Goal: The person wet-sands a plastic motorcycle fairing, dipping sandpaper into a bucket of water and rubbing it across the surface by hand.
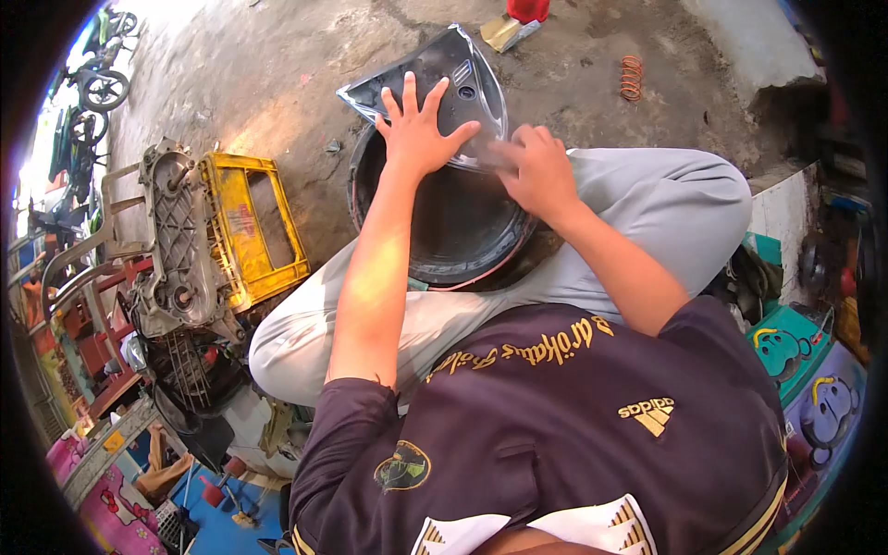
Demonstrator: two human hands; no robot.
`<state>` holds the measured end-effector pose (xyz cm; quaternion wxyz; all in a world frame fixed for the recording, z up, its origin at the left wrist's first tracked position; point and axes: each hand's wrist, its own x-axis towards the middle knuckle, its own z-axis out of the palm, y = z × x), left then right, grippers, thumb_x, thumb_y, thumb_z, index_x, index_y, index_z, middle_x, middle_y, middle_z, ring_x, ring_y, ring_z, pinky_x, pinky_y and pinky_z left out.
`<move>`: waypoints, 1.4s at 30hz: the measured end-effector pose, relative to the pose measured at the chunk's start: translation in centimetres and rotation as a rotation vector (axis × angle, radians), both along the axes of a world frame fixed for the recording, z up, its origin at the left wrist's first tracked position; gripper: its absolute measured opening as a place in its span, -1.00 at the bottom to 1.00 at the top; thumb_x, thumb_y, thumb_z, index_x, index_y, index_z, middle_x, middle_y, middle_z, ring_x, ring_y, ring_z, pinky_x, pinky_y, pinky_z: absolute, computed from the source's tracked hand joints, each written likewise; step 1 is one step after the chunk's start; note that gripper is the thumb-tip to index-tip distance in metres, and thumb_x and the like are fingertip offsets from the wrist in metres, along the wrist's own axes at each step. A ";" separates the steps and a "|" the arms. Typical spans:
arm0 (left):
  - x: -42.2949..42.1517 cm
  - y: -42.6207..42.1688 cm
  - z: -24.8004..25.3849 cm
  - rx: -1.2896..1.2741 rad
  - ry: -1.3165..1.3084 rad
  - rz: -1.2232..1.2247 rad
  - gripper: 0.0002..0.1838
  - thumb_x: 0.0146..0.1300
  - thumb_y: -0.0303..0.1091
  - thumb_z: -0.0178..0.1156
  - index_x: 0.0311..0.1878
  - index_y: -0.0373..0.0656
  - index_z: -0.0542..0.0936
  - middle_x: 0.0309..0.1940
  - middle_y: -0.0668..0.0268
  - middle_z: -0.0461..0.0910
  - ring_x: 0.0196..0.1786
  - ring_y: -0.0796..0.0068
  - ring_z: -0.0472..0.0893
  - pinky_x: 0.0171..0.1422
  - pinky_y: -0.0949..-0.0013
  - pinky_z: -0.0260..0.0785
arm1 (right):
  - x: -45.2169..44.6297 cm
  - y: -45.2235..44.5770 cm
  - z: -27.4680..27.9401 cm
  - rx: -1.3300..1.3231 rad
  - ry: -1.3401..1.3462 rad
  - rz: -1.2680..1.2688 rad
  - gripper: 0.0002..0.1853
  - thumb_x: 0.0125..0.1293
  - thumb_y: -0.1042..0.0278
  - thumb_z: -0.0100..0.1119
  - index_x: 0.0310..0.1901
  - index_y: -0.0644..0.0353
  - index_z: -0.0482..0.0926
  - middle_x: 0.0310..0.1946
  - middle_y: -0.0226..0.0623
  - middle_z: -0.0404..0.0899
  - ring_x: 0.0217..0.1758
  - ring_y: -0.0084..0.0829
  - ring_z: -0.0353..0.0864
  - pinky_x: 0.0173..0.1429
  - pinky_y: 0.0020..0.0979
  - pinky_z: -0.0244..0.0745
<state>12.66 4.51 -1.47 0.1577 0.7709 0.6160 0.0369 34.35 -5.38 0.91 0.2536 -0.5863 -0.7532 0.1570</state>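
Note:
My left hand lies flat with its fingers spread on a dark, glossy plastic panel with light edges. A small round hole and a slotted mark show near the panel's right side. At the panel's lower right edge is my right hand, its fingers curled and pressed together. Motion blurs its fingertips, and what they hold, if anything, cannot be made out. Below both hands, a round black tub sits between my legs. The panel's lower part rests over the tub's far rim.
To the left stand a yellow crate and a metal engine casing. An orange coil spring and a red container are on the concrete floor ahead. Packaged goods lie at right; motorcycles stand far left.

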 end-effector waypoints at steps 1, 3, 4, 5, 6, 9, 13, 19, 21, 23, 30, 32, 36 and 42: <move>0.1 -0.1 -0.2 -0.006 -0.008 0.004 0.13 0.19 0.66 0.29 0.77 0.44 0.23 0.87 0.07 -0.19 0.82 -0.48 -0.23 0.71 -0.69 -0.22 | 0.1 0.0 0.0 -0.006 -0.008 0.004 -0.57 0.12 0.34 0.55 0.08 -0.11 0.83 -0.13 -0.32 0.58 0.04 -0.15 0.60 0.08 -0.10 0.52; 0.0 -0.1 -0.4 0.037 -0.013 0.001 0.12 0.20 0.66 0.29 0.77 0.45 0.23 0.87 0.07 -0.20 0.82 -0.48 -0.23 0.70 -0.70 -0.20 | 0.0 0.1 0.0 0.042 -0.043 -0.016 -0.58 0.14 0.34 0.54 0.09 -0.11 0.84 -0.14 -0.33 0.58 0.04 -0.15 0.60 0.09 -0.10 0.52; 0.0 -0.1 -0.4 0.042 -0.005 -0.003 0.12 0.20 0.65 0.30 0.77 0.45 0.23 0.86 0.07 -0.20 0.82 -0.48 -0.23 0.69 -0.70 -0.18 | -0.1 -0.2 0.0 0.043 -0.041 -0.017 -0.58 0.14 0.34 0.54 0.09 -0.11 0.84 -0.14 -0.33 0.58 0.04 -0.15 0.60 0.09 -0.10 0.52; 0.0 -0.1 -0.5 0.044 -0.004 -0.003 0.12 0.20 0.65 0.30 0.77 0.45 0.23 0.86 0.07 -0.20 0.82 -0.48 -0.23 0.69 -0.70 -0.18 | -0.2 -0.6 0.0 0.025 -0.028 0.012 -0.58 0.15 0.34 0.54 0.10 -0.11 0.84 -0.14 -0.33 0.58 0.04 -0.15 0.60 0.09 -0.09 0.51; 0.0 -0.1 -0.4 0.043 0.000 -0.008 0.12 0.20 0.65 0.30 0.77 0.45 0.23 0.86 0.07 -0.19 0.81 -0.49 -0.23 0.69 -0.71 -0.18 | -0.3 -0.7 0.0 0.008 -0.015 0.042 -0.58 0.15 0.33 0.55 0.10 -0.11 0.84 -0.13 -0.32 0.57 0.05 -0.16 0.60 0.10 -0.08 0.51; 0.0 -0.1 -0.6 0.037 -0.012 0.000 0.12 0.20 0.65 0.30 0.77 0.44 0.23 0.86 0.07 -0.19 0.81 -0.50 -0.23 0.69 -0.71 -0.18 | 0.4 0.8 -0.7 -0.053 -0.041 -0.097 -0.59 0.14 0.25 0.61 0.08 -0.21 0.85 -0.09 -0.36 0.58 0.10 -0.19 0.60 0.10 -0.08 0.48; -0.1 -0.2 -0.6 0.061 -0.007 -0.014 0.12 0.20 0.65 0.31 0.77 0.44 0.23 0.86 0.06 -0.17 0.81 -0.51 -0.22 0.68 -0.71 -0.17 | -0.2 -0.7 0.2 -0.017 -0.025 0.055 -0.55 0.14 0.29 0.59 0.13 -0.11 0.84 -0.11 -0.33 0.58 0.04 -0.15 0.59 0.11 -0.08 0.49; -0.3 -0.2 -0.9 0.074 -0.012 -0.019 0.12 0.21 0.67 0.29 0.77 0.50 0.20 0.86 0.07 -0.19 0.81 -0.51 -0.21 0.67 -0.73 -0.19 | -0.2 -1.1 -0.5 -0.028 -0.031 0.056 -0.57 0.12 0.26 0.62 0.09 -0.19 0.85 -0.09 -0.36 0.59 0.10 -0.18 0.60 0.12 -0.10 0.49; -0.1 0.0 -1.0 0.071 -0.018 -0.014 0.12 0.21 0.67 0.29 0.77 0.50 0.20 0.87 0.07 -0.19 0.81 -0.50 -0.22 0.67 -0.73 -0.20 | 0.3 0.0 -0.8 -0.025 -0.023 0.002 -0.55 0.12 0.26 0.62 0.10 -0.19 0.84 -0.09 -0.35 0.59 0.10 -0.18 0.61 0.11 -0.10 0.49; -0.3 -0.2 -1.1 0.058 -0.015 -0.003 0.12 0.21 0.68 0.29 0.77 0.50 0.20 0.87 0.07 -0.19 0.81 -0.50 -0.22 0.67 -0.72 -0.20 | 0.3 0.0 -1.1 -0.030 -0.006 -0.045 -0.54 0.11 0.26 0.63 0.11 -0.19 0.83 -0.10 -0.34 0.59 0.10 -0.18 0.61 0.11 -0.09 0.50; 0.0 -0.2 -0.8 0.058 -0.018 -0.003 0.12 0.22 0.66 0.30 0.78 0.51 0.19 0.87 0.07 -0.20 0.81 -0.49 -0.23 0.68 -0.72 -0.20 | 0.3 0.6 -1.1 0.004 0.009 -0.057 -0.55 0.11 0.25 0.63 0.10 -0.19 0.84 -0.14 -0.37 0.58 0.05 -0.20 0.62 0.05 -0.09 0.50; -0.3 -0.3 -0.7 0.060 -0.019 -0.006 0.12 0.22 0.66 0.30 0.78 0.50 0.20 0.87 0.07 -0.20 0.82 -0.49 -0.23 0.68 -0.72 -0.20 | 0.0 -0.3 -0.8 -0.012 -0.003 0.000 -0.56 0.12 0.25 0.62 0.10 -0.19 0.85 -0.15 -0.37 0.58 0.04 -0.20 0.62 0.05 -0.09 0.50; 0.0 -0.1 -0.6 0.051 -0.013 -0.010 0.11 0.22 0.65 0.31 0.77 0.50 0.20 0.87 0.08 -0.22 0.82 -0.48 -0.25 0.68 -0.71 -0.20 | 0.2 -0.1 -0.8 0.009 0.005 -0.001 -0.60 0.15 0.26 0.61 0.07 -0.17 0.86 -0.17 -0.34 0.57 0.00 -0.18 0.62 0.05 -0.09 0.51; 0.1 -0.2 -0.5 0.061 0.001 -0.006 0.11 0.22 0.65 0.31 0.77 0.52 0.20 0.87 0.09 -0.22 0.82 -0.46 -0.25 0.69 -0.70 -0.19 | 0.0 -0.7 -0.8 -0.067 0.075 -0.024 -0.62 0.17 0.27 0.60 0.07 -0.16 0.86 -0.17 -0.34 0.58 0.00 -0.16 0.63 0.05 -0.08 0.54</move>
